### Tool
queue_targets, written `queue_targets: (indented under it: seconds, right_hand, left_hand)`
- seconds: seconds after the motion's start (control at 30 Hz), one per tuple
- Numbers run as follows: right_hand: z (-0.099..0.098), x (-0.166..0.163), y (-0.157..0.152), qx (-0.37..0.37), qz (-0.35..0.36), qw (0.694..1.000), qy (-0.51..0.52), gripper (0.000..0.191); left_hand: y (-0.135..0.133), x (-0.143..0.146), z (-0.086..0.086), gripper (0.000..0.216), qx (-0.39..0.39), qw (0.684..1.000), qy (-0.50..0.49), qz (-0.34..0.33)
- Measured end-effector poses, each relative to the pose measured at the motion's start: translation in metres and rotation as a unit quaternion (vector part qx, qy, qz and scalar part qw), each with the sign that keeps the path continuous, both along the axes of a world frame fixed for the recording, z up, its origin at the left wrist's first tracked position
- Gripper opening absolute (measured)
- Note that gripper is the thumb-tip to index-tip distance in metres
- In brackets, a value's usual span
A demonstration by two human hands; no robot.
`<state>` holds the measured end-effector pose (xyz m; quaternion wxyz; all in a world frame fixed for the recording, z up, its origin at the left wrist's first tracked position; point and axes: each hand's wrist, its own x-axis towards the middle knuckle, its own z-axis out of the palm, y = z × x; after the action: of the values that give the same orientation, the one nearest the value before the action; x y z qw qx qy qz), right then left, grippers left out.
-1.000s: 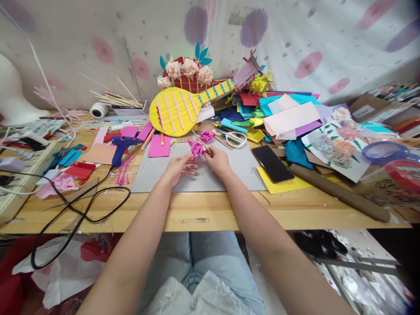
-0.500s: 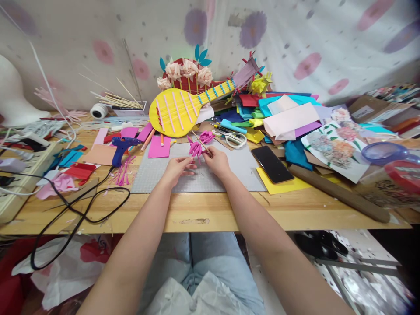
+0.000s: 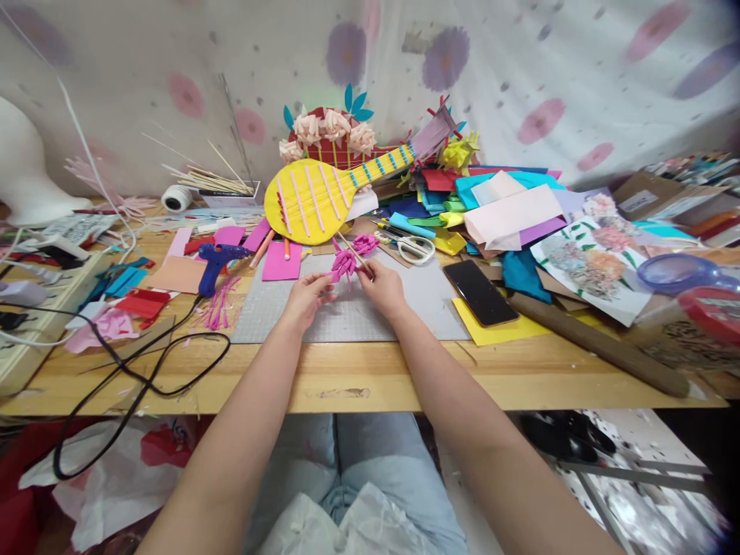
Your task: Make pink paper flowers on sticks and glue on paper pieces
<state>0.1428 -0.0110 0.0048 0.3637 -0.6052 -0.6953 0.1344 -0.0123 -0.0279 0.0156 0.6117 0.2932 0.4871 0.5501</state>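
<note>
Over the grey cutting mat [image 3: 277, 308], my right hand [image 3: 381, 287] is closed on a thin wooden stick [image 3: 350, 248] that points up and to the left. My left hand [image 3: 309, 299] pinches the edge of a magenta paper flower [image 3: 344, 263], whose petals hang in narrow strips. The stick's tip reaches over this flower. A second magenta flower [image 3: 365, 244] lies just behind it. Behind both rests a yellow lute-shaped paper craft [image 3: 306, 202] with pink strips and blue bands along its neck.
A blue glue gun [image 3: 215, 266] with a looping black cord stands left, beside magenta paper shreds [image 3: 218, 304]. White-handled scissors [image 3: 416, 248] lie behind my right hand. Rightward are a phone [image 3: 481, 291] on yellow paper, a long brown bar [image 3: 598, 343] and piled coloured paper [image 3: 514, 212].
My left hand has moved slightly left and up, its fingers now pinching a petal at the flower's left side. My right hand stays nearly in place with the stick.
</note>
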Motion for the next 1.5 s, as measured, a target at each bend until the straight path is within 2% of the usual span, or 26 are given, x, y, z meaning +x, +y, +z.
queue_targets:
  seconds: [0.13, 0.3, 0.73, 1.13, 1.5]
  right_hand:
    - [-0.0010, -0.0043, -0.0022, 0.013, 0.006, 1.000, 0.003, 0.020]
    - [-0.0029, -0.0064, -0.0033, 0.028, 0.017, 0.999, 0.003, 0.019]
    - [-0.0004, -0.0013, -0.0031, 0.036, 0.046, 0.998, 0.000, 0.019]
    - [-0.0019, 0.0005, -0.0007, 0.017, 0.033, 0.999, 0.005, 0.019]
    - [-0.0034, 0.0003, 0.0003, -0.004, 0.031, 0.999, 0.021, 0.024]
  left_hand:
    - [0.0006, -0.0034, 0.0009, 0.020, -0.023, 0.999, -0.041, -0.017]
    - [0.0001, -0.0046, 0.0010, 0.019, -0.019, 0.998, -0.045, -0.046]
    - [0.0009, -0.0048, 0.0015, 0.007, -0.021, 0.999, -0.048, -0.011]
    - [0.0011, -0.0043, 0.0010, 0.005, -0.016, 0.996, -0.073, -0.043]
    - [0.0001, -0.0037, 0.0028, 0.005, -0.020, 0.998, -0.057, -0.018]
